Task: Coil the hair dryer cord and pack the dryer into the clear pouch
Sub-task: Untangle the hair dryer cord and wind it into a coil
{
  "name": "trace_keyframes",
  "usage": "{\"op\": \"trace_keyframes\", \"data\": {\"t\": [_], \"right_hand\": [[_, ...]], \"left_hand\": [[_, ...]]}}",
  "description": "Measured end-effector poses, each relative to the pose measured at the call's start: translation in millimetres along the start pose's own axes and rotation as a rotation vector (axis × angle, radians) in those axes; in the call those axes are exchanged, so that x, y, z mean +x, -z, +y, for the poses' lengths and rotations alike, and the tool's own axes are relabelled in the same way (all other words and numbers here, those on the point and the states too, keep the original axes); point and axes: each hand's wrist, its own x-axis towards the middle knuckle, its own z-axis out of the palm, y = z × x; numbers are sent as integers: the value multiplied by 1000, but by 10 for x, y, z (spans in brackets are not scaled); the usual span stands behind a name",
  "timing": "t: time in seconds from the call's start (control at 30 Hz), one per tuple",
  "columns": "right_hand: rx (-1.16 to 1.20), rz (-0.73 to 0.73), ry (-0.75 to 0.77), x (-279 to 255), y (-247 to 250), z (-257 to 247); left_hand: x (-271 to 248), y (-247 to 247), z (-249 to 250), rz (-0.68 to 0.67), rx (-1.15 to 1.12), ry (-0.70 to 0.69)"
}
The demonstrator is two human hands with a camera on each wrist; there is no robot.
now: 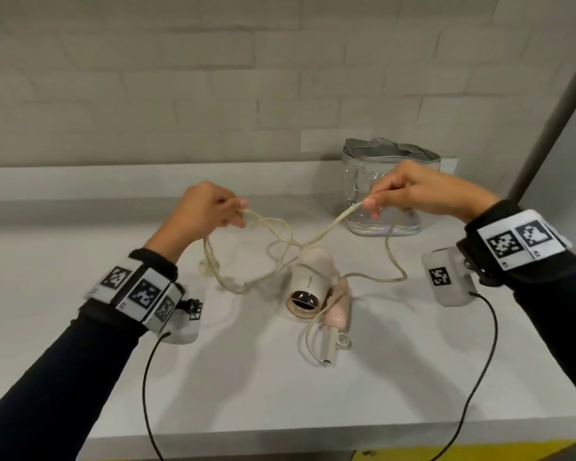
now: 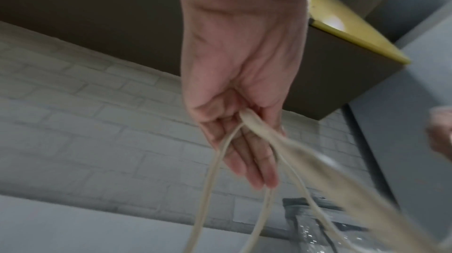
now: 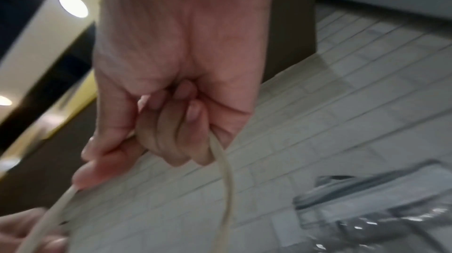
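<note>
White counter [image 1: 363, 377] runs under your arms, pale brick wall [image 1: 180, 78] behind it. Clear pouch [image 1: 359, 181] stands upright at the back right of the counter, grey zip rim on top, just behind your right hand.

Hair dryer [image 1: 308, 286] lies on its side mid-counter, between your forearms, nozzle mouth facing you, folded pink handle just beside it on the right. It is outside the pouch and well apart from it.

Your left hand [image 1: 210, 211] is raised above the counter, fingers curled round several strands of the cord [image 1: 326, 232]; the left wrist view shows loops hanging down from the curled fingers [image 2: 247, 152]. Your right hand [image 1: 413, 191] is up at about the same height, thumb and forefinger pinching one strand, the other fingers [image 3: 166, 137] folded over it in the right wrist view.

Cord sags between the two hands, crosses itself above the dryer, then trails in loose bends on the counter to both sides. Its end by the handle lies flat near the counter's front. Wrist views are blurred.
</note>
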Motion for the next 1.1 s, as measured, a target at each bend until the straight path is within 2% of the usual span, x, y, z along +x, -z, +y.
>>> {"op": "trace_keyframes", "data": {"t": [0.1, 0.17, 0.27, 0.33, 0.43, 0.53, 0.57, 0.63, 0.73, 0.87, 0.97, 1.1], "right_hand": [[-128, -151, 26, 153, -139, -361], [-158, -197, 49, 258, -243, -543], [-167, -163, 85, 415, -378, -674], [-161, -114, 101, 475, -438, -692], [-151, -12, 102, 501, -468, -658], [-185, 37, 103, 522, -493, -586], [-191, 55, 108, 532, -508, -563], [-143, 83, 107, 536, -519, -534], [-35, 87, 79, 475, -487, -465], [119, 82, -14, 347, -414, -214], [2, 97, -62, 210, -367, 5], [-39, 239, -90, 56, -336, 226]], "left_hand": [[25, -116, 249, 24, 143, -135], [26, -183, 397, 12, 195, -215], [-19, -264, 568, 19, 275, -327], [-45, -317, 584, 43, 246, -346], [-114, -407, 524, 100, 40, -252], [-217, -483, 550, 43, -285, -135], [-233, -489, 567, 10, -324, -116], [-225, -447, 560, -43, -285, -152], [-164, -268, 479, -12, -200, -225], [-129, -60, 370, 21, -179, -179], [-81, 87, 167, 110, -229, -90], [-58, 117, -77, 133, -259, -20]]}}
